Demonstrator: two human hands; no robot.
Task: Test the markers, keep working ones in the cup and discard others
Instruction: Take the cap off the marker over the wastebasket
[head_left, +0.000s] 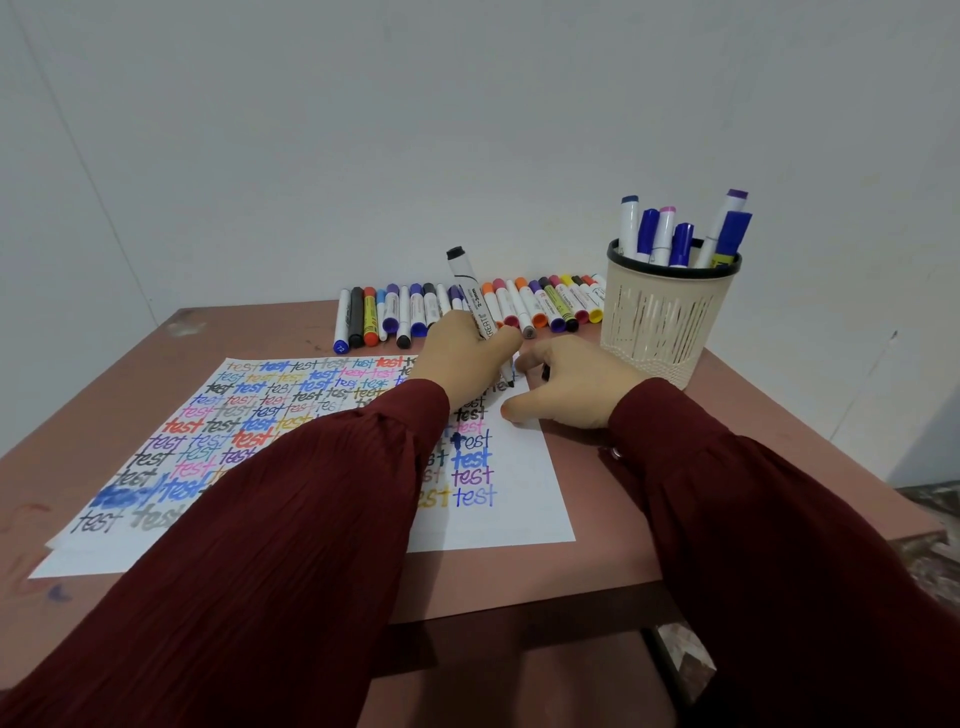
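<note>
Tests a black marker (470, 291), gripped in the left hand (462, 353), tip on the paper (519, 509) near the cup (660, 322). Rests the right hand (571, 389) on paper, grip unclear. Next: judge ink, recap.

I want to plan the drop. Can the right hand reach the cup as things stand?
Probably yes. The right hand rests on the paper close beside the cup, and nothing stands between them.
</note>
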